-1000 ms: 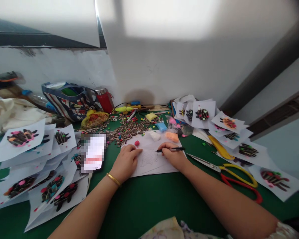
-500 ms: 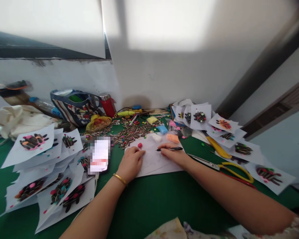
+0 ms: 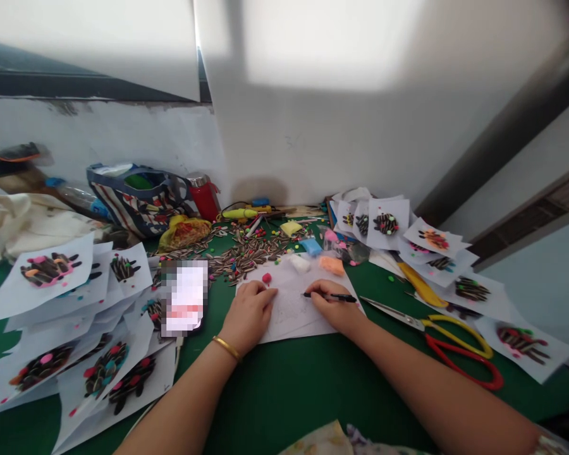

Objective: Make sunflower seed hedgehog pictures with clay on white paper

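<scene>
A black pen (image 3: 337,297) is gripped in my right hand (image 3: 336,308), its tip at the sheet of white paper (image 3: 289,319), which bears faint pencil-like lines. On the left edge of that sheet, my left hand (image 3: 250,309) lies with its fingers resting down, holding nothing. Just above the left fingers sits a small red clay lump (image 3: 266,278). Along the paper's far side are lumps of white clay (image 3: 299,263), blue clay (image 3: 310,246) and orange clay (image 3: 330,265). Sunflower seeds (image 3: 251,249) spread behind the sheet.
Scissors (image 3: 401,316) lie by my right forearm, beside a yellow-handled tool (image 3: 420,283). Seed-decorated papers are piled at left (image 3: 52,272) and right (image 3: 478,291). A phone (image 3: 184,297) stands left of my hand. A striped bag (image 3: 135,199) and red flask (image 3: 203,197) stand behind.
My right hand and the pen have shifted slightly right across the paper, uncovering more lines. My left hand stays in place. The view has tilted a little, so the red scissor handle shows more.
</scene>
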Available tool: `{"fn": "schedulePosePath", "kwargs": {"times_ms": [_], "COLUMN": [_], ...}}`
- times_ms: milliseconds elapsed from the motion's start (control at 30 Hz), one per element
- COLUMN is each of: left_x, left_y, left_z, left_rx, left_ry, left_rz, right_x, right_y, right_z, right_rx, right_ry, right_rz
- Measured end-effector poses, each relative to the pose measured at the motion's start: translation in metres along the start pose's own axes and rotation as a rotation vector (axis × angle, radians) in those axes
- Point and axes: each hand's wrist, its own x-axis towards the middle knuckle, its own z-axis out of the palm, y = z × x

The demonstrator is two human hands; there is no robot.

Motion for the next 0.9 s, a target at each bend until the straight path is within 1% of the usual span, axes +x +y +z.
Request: {"fn": "schedulePosePath", "kwargs": {"times_ms": [133, 400, 533, 700, 900], "left_x": [0.001, 0.003, 0.003, 0.003, 0.003], "left_y": [0.001, 0.004, 0.003, 0.002, 0.002], "left_z": [-0.001, -0.005, -0.004, -0.003, -0.003], "left_rx": [0.000, 0.002, 0.008, 0.014, 0.003], "left_ry": [-0.003, -0.014, -0.014, -0.006, -0.003], "left_rz": [-0.003, -0.015, -0.009, 0.001, -0.005], "right_x": [0.000, 0.000, 0.001, -0.002, -0.012], "right_y": [-0.001, -0.003, -0.001, 0.001, -0.007], "right_z": [-0.001, -0.003, -0.003, -0.004, -0.005], "right_rx": [-0.002, -0.081, -0.036, 0.049, 0.004], "right_ry": [-0.001, -0.012, -0.006, 0.038, -0.036], "right_rz": [0.003, -0.056, -0.052, -0.030, -0.042]}}
